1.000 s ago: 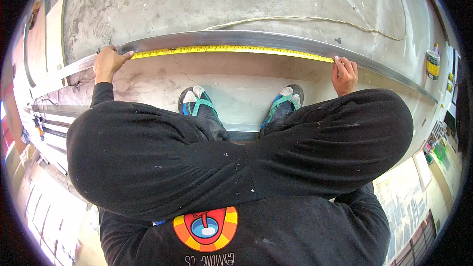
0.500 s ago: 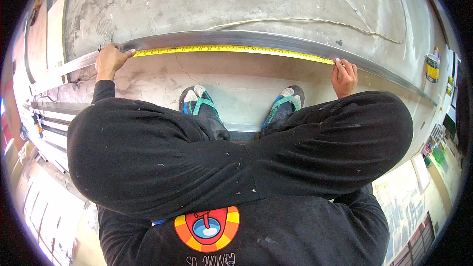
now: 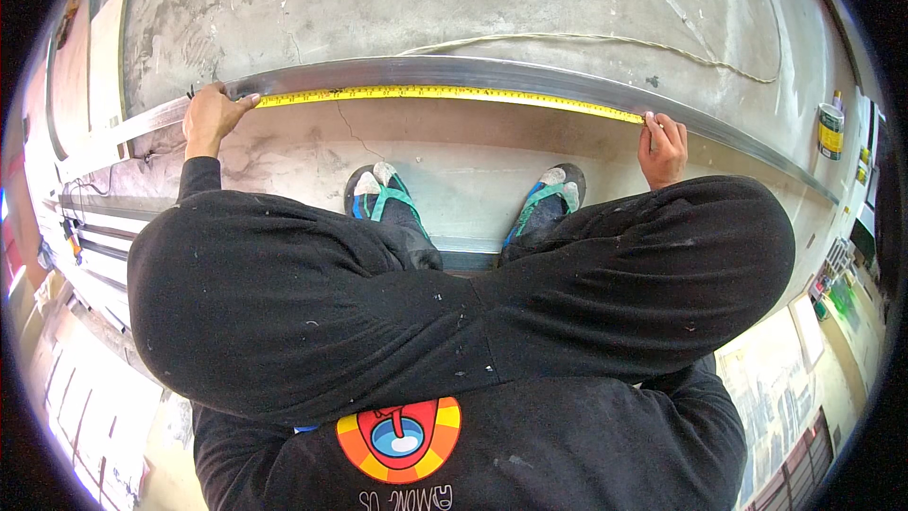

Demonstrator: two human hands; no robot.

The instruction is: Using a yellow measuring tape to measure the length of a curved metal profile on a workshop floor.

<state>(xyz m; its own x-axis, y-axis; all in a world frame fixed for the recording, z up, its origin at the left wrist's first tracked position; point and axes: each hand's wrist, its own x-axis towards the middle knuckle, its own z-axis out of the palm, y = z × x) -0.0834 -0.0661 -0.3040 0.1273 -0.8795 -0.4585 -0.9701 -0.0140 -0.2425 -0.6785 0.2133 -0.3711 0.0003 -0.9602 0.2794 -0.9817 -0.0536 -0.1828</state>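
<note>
A yellow tape measure (image 3: 426, 93) stretches along the near side of a long silver metal bar (image 3: 473, 73), which lies crosswise beyond my feet. At the tape's left end my left hand (image 3: 216, 115) is closed over the bar and tape, its thumb pointing right along the blade. My right hand (image 3: 664, 147) pinches the tape's right end against the bar's near edge. Whether a tape case sits under the left hand is hidden.
A pale cord (image 3: 567, 36) lies on the concrete floor past the bar. At the right stands a can with a yellow label (image 3: 830, 132). My sandalled feet (image 3: 388, 194) are between the hands. More metal bars (image 3: 99, 237) lie at the left, and a pale board (image 3: 109, 57) at the far left.
Almost nothing differs. Both hands keep their places on the tape and bar; only a very slight shift of the body shows.
</note>
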